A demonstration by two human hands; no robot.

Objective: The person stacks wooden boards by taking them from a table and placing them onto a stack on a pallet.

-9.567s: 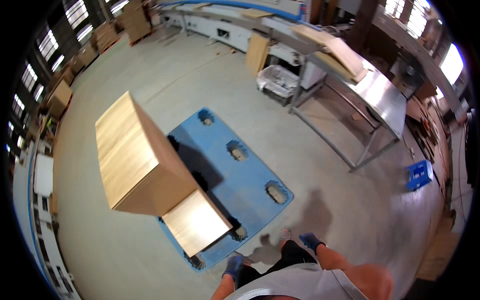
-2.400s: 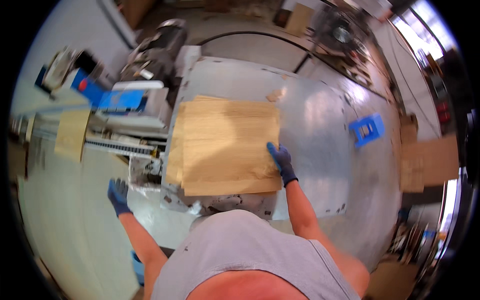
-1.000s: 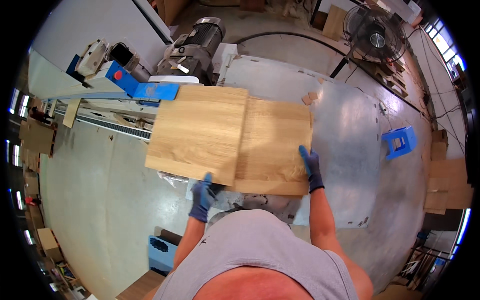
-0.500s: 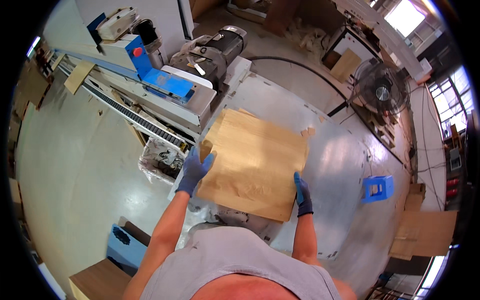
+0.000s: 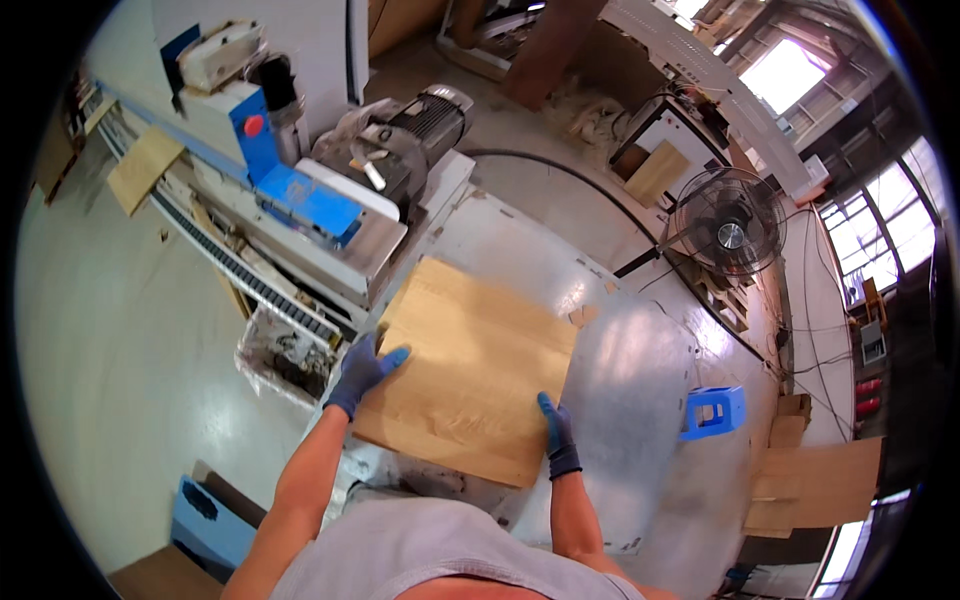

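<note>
A stack of thin, light-brown wooden boards (image 5: 475, 365) lies in front of me on a grey metal tabletop (image 5: 630, 390). At its left edge, my blue-gloved left hand (image 5: 362, 374) grips it, thumb on the top board and the other fingers mostly hidden at the side. My right hand (image 5: 559, 430), also in a blue glove, is closed on the right edge near the front corner, its thumb along the top. The boards' edges look nearly even. How many lie beneath the top one is hidden. Small wood scraps (image 5: 582, 315) sit just past the far right corner.
Left of the table runs a machine with a chain track (image 5: 250, 280), a red button (image 5: 253, 125) and a motor (image 5: 430, 118). Below the track stands a plastic-lined bin (image 5: 285, 350). A blue stool (image 5: 714, 411) is at right, a large fan (image 5: 730, 225) far right.
Boards that stuck out along the far and left edges now lie closer in line with the top one. Both hands keep hold of the sides. The whole view has shifted.
</note>
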